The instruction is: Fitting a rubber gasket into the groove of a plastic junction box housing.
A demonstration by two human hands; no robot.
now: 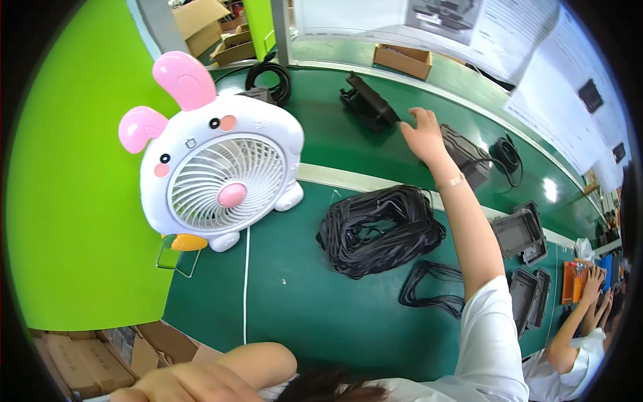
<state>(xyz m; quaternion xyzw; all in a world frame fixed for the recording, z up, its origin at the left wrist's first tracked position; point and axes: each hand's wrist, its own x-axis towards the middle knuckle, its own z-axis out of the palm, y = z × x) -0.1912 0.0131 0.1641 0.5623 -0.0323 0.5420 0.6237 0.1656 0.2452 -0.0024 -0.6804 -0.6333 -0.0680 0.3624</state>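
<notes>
Right hand [422, 134] reaches far across the green counter [295, 295], open, touching a black housing [367, 102]; rabbit-shaped fan [218, 171] left.

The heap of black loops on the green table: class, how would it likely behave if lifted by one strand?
The heap of black loops looks thin and tangled, so it would probably sag limply rather than hold shape. Strands overlap loosely, so several would likely drag up together. It lies flat and spread out, so rolling seems unlikely.

The right hand [422, 134] reaches far forward, fingers spread; the left hand [194, 383] rests low, bent.
</notes>
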